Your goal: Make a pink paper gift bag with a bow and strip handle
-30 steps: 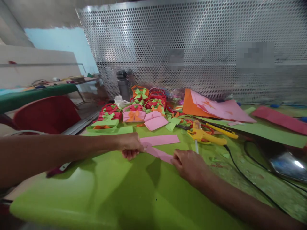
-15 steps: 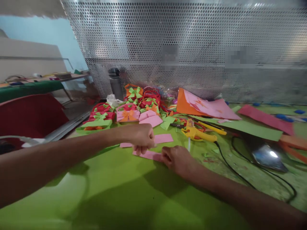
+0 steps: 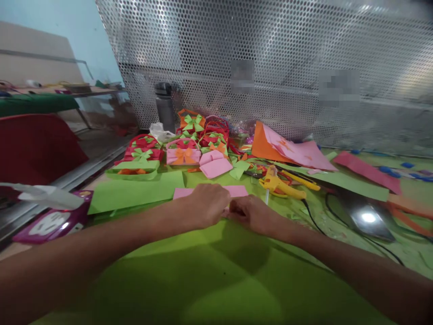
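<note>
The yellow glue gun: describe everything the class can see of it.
The yellow glue gun looks like plastic. It lies on the green tabletop, handle pointing right, a black cord leaving the handle's end. A thin pale stick juts from it toward the person. Paper scraps lie close by; any contact is unclear. The right hand is near but not holding it.

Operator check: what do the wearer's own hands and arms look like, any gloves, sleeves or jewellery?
The left hand and right hand are ungloved. The left forearm and right forearm show no sleeves, watch, bracelet or cable. Rings can't be ruled out.
</note>
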Demonstrator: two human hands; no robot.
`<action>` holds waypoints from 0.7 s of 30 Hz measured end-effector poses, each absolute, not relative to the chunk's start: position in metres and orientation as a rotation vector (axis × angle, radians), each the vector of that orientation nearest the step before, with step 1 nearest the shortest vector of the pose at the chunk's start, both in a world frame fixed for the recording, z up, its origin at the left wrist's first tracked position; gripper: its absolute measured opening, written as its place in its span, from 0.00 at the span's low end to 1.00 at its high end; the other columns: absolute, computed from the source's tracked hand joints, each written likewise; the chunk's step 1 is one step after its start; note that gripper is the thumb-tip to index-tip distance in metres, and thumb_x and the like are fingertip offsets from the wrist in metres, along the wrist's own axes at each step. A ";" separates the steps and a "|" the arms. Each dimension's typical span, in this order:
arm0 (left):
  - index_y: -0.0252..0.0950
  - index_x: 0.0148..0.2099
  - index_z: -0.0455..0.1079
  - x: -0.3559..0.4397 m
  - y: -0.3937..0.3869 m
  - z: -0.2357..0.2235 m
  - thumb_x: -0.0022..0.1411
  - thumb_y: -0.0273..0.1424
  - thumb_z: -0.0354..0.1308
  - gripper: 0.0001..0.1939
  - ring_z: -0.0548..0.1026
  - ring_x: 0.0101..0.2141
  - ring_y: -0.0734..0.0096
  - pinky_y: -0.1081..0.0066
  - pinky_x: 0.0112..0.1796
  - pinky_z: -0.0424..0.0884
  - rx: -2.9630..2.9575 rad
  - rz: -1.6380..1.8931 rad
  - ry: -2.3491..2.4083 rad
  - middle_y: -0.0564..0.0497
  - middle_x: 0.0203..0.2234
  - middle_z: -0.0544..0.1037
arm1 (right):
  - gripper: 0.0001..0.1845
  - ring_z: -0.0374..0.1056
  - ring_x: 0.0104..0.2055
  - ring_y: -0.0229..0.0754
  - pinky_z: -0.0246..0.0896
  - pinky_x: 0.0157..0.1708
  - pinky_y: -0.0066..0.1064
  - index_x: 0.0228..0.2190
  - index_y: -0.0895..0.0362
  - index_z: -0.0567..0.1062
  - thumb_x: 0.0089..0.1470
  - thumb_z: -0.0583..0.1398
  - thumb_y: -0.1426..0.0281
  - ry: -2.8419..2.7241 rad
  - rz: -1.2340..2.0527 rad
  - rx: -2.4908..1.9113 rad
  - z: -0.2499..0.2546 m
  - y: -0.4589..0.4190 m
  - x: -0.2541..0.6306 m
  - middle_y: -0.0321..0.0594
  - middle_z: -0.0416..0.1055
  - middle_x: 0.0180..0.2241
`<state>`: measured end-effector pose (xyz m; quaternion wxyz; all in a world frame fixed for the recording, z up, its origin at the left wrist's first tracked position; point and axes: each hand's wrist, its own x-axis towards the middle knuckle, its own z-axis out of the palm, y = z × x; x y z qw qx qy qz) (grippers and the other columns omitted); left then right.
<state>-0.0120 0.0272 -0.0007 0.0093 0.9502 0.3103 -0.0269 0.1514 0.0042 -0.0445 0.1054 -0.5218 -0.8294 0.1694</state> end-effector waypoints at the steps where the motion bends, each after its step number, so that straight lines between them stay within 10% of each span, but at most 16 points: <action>1: 0.33 0.28 0.70 -0.015 0.026 -0.008 0.53 0.24 0.50 0.07 0.72 0.24 0.62 0.70 0.22 0.61 2.978 -0.077 1.035 0.46 0.22 0.75 | 0.09 0.53 0.21 0.32 0.43 0.21 0.24 0.20 0.59 0.70 0.49 0.56 0.70 -2.434 0.527 -1.521 -0.045 0.004 0.155 0.32 0.62 0.17; 13: 0.31 0.39 0.71 -0.024 0.001 -0.036 0.61 0.23 0.47 0.11 0.68 0.41 0.58 0.67 0.32 0.68 3.100 -0.025 0.968 0.41 0.38 0.72 | 0.06 0.51 0.20 0.30 0.43 0.19 0.22 0.19 0.59 0.67 0.44 0.53 0.74 -2.420 0.925 -1.406 -0.031 0.010 0.172 0.28 0.56 0.17; 21: 0.28 0.52 0.66 -0.022 -0.019 -0.032 0.57 0.48 0.50 0.30 0.69 0.38 0.54 0.60 0.33 0.68 3.058 -0.192 1.127 0.38 0.38 0.73 | 0.02 0.53 0.21 0.30 0.45 0.21 0.22 0.20 0.59 0.67 0.42 0.55 0.75 -2.559 1.163 -1.144 -0.026 0.015 0.165 0.26 0.58 0.18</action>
